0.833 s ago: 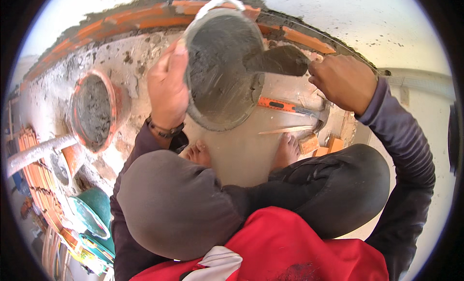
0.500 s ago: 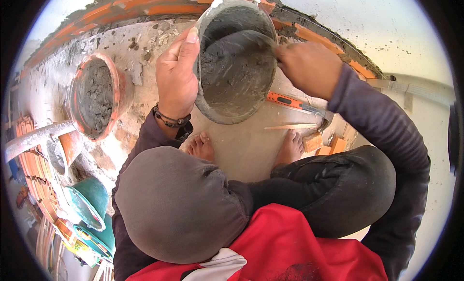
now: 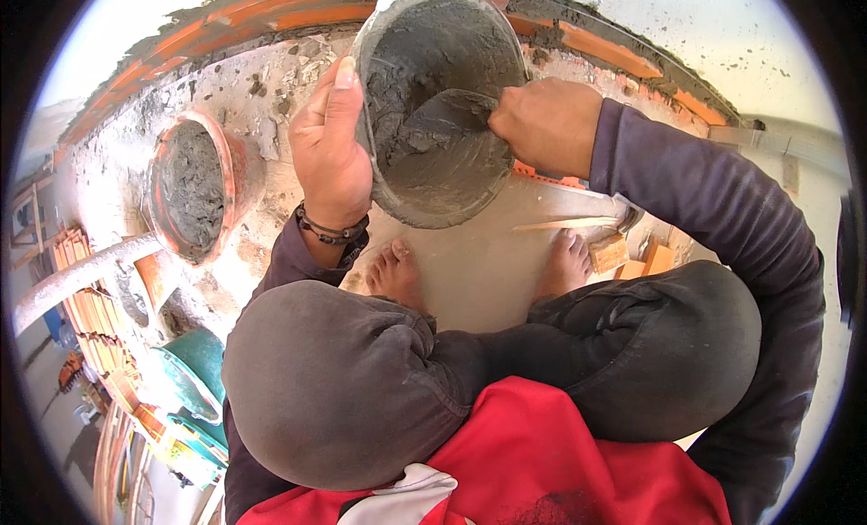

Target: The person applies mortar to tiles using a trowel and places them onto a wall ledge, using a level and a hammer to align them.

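A round grey bucket [image 3: 432, 216] coated with wet mortar [image 3: 424, 60] is tilted with its mouth toward me. My left hand [image 3: 332, 154] grips its left rim, thumb pointing up along the edge. At the right side of the mouth my right hand [image 3: 549, 126] is closed in a fist around the handle of a trowel, which the fingers hide. The trowel's mortar-covered blade [image 3: 447, 114] reaches into the bucket and lies against the mortar. Behind my right wrist an orange level-like tool [image 3: 551, 176] is partly covered.
An orange-rimmed bucket of mortar [image 3: 191, 186] stands at left, with teal buckets [image 3: 191, 367] and stacked bricks [image 3: 95, 322] beyond. A low course of orange bricks [image 3: 610, 51] runs along the far wall. A wood strip [image 3: 564, 223] and brick pieces [image 3: 610, 252] lie near my right foot.
My right hand has shifted left and slightly down, bringing the trowel blade lower in the bucket. The bucket stays tilted in my left hand. The whole view has shifted a little.
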### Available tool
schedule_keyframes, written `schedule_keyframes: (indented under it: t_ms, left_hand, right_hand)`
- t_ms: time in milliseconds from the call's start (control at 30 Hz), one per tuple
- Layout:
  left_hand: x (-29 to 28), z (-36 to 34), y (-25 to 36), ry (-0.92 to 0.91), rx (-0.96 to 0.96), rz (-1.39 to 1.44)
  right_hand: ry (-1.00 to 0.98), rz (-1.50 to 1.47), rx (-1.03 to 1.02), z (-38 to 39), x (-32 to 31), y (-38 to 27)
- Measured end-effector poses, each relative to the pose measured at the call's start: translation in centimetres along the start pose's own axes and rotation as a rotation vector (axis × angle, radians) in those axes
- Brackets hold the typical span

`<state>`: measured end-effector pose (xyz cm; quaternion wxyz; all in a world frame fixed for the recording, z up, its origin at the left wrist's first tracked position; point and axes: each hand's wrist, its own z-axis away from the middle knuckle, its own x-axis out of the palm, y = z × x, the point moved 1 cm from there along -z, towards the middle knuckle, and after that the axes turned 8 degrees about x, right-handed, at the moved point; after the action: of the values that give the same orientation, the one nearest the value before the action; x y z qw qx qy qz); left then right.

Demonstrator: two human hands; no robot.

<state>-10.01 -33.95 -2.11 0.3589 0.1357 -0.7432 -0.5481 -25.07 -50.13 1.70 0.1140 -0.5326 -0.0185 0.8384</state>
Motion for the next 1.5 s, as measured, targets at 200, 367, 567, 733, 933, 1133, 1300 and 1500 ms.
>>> schedule_keyframes:
  t_ms: [200, 367, 567, 733, 933, 1133, 1300, 1500]
  left_hand:
    - [-1.6, 0.2, -0.3, 0.014, -0.044, 0.053]
    - [-1.5, 0.3, -0.2, 0.038, -0.004, -0.052]
    - [-3.7, 0.7, 3.8, 0.199, -0.2, 0.257]
    - [-4.9, 1.0, 4.2, 0.245, -0.167, 0.204]
    - [-5.5, 1.0, 3.8, 0.28, -0.118, 0.187]
    - [-4.9, 1.0, 3.6, 0.284, -0.105, 0.194]
    - [-5.3, 1.0, 3.7, 0.178, -0.105, 0.249]
    - [-4.8, 0.6, 3.5, 0.272, -0.121, 0.162]
  right_hand:
    - [0.065, -0.303, -0.133, -1.0, 3.9, 1.6]
    - [-0.22, -0.8, -0.029, 0.0, 6.1, 3.6]
    - [-0.269, -1.226, 0.151, 4.7, 6.1, 4.8]
    - [0.036, -1.23, 0.405, 11.1, 7.4, 11.5]
    - [0.651, -0.239, 0.52, 11.1, 10.3, 16.7]
    - [0.783, 0.033, 0.693, 9.4, 12.8, 16.8]
    - [0.785, -0.219, 0.801, 11.5, 14.5, 15.2]
    - [0.562, -0.779, 0.81, 11.9, 13.9, 11.0]
